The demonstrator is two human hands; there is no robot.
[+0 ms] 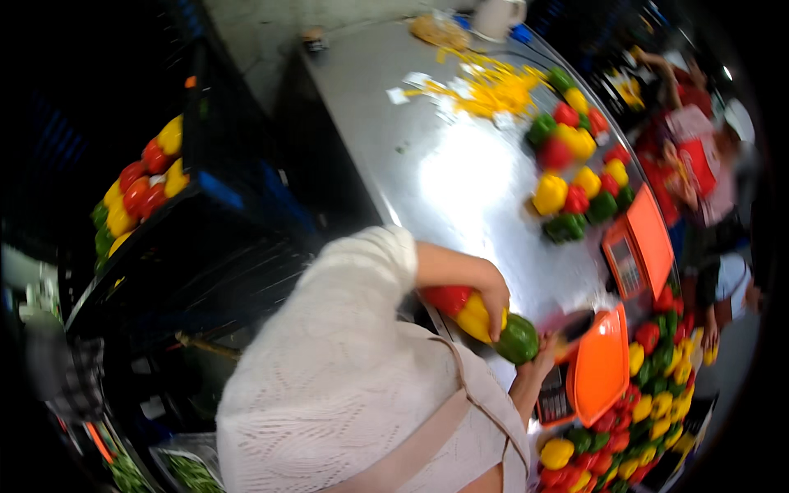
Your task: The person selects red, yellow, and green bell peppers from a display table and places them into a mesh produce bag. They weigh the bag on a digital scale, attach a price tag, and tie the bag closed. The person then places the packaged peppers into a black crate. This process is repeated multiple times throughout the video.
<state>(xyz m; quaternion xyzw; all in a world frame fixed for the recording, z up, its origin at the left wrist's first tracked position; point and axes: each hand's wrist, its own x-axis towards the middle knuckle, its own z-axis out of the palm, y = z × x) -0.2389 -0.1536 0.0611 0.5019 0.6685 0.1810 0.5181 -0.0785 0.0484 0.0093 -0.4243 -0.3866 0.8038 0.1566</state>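
Before my body, a row of three bell peppers, a red one (pixel 448 298), a yellow one (pixel 473 317) and a green one (pixel 516 339), lies close together at the steel table's near edge. My left hand (pixel 497 302) is wrapped over the yellow pepper, its fingers reaching to the green one. At the green pepper's far end is my right hand (pixel 545 354), blurred, beside a dark roundish object (pixel 574 325) that I cannot make out. Whether the right hand grips anything is unclear. An orange weighing scale (pixel 601 366) stands just beyond it.
Loose bell peppers (pixel 550 194) and a second orange scale (pixel 638 246) are on the steel table (pixel 394 148), with yellow ties (pixel 502 86) farther up. More peppers are heaped at lower right (pixel 662 403). A black crate (pixel 203 197) holds peppers at left. People stand across the table.
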